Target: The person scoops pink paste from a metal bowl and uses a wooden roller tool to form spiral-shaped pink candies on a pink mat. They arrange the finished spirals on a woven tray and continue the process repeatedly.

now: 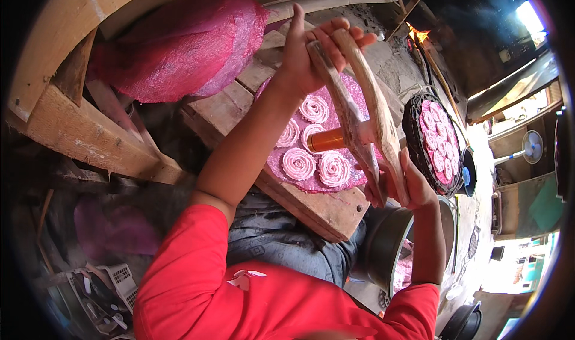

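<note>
A wooden hand press (pixel 380 109) with two long, worn handles is held slanting above a low plank table. From its middle an orange-brown cylinder (pixel 327 140) points toward the spirals below. My left hand (pixel 317 52) has its fingers curled round the far ends of the handles, thumb sticking out. Round the near ends, my right hand (pixel 407 183) is closed. Below lies a round pink mesh sheet (pixel 281 171) bearing several pink noodle spirals (pixel 298 164). The cylinder's end hangs over one spiral and partly hides it; whether they touch I cannot tell.
A wooden plank table (pixel 326 214) stands before me. To the right are a black-rimmed round tray (pixel 413 142) of pink spirals and a large metal pot (pixel 383 238) holding pink dough. Pink mesh cloth (pixel 185 43) is heaped at far left. Fire (pixel 419 33) burns at the back.
</note>
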### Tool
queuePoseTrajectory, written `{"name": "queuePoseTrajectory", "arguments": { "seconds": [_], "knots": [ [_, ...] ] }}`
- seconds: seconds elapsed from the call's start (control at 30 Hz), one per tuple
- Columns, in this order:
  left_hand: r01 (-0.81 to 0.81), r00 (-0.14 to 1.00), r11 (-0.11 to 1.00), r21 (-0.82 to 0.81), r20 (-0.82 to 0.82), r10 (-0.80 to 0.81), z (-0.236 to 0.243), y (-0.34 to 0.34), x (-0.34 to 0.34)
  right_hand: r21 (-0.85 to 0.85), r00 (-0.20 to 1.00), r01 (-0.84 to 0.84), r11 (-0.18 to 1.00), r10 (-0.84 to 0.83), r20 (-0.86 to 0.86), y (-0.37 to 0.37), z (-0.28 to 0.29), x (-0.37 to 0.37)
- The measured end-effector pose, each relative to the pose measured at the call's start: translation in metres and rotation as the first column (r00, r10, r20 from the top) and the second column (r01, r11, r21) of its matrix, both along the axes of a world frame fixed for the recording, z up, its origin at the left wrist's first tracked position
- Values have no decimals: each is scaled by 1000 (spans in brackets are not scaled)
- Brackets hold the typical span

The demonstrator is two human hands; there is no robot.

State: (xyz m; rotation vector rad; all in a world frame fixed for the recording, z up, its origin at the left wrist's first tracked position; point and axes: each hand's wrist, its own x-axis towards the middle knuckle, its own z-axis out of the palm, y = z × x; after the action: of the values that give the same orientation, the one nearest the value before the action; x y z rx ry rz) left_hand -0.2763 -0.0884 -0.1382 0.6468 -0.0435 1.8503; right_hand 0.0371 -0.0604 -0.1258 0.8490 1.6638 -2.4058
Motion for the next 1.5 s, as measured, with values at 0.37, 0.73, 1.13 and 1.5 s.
{"name": "queuePoseTrajectory", "arguments": {
  "seconds": [0.37, 0.73, 1.13, 1.5],
  "knots": [
    [-9, 973, 1000, 27, 231, 3, -62, 4, -17, 659, 923, -146, 738, -138, 359, 0, -4, -27],
    [-22, 947, 992, -122, 316, 59, -50, -55, 10, 418, 958, -174, 892, 55, 281, -37, 11, -11],
    [25, 903, 973, 231, 412, -121, -27, -57, -15, -286, 933, 36, 957, -134, -333, -58, -77, -63],
    [-77, 964, 939, 335, 264, -15, -3, -90, -21, 26, 987, 64, 998, -60, -150, -70, -110, -54]
  ]
}}
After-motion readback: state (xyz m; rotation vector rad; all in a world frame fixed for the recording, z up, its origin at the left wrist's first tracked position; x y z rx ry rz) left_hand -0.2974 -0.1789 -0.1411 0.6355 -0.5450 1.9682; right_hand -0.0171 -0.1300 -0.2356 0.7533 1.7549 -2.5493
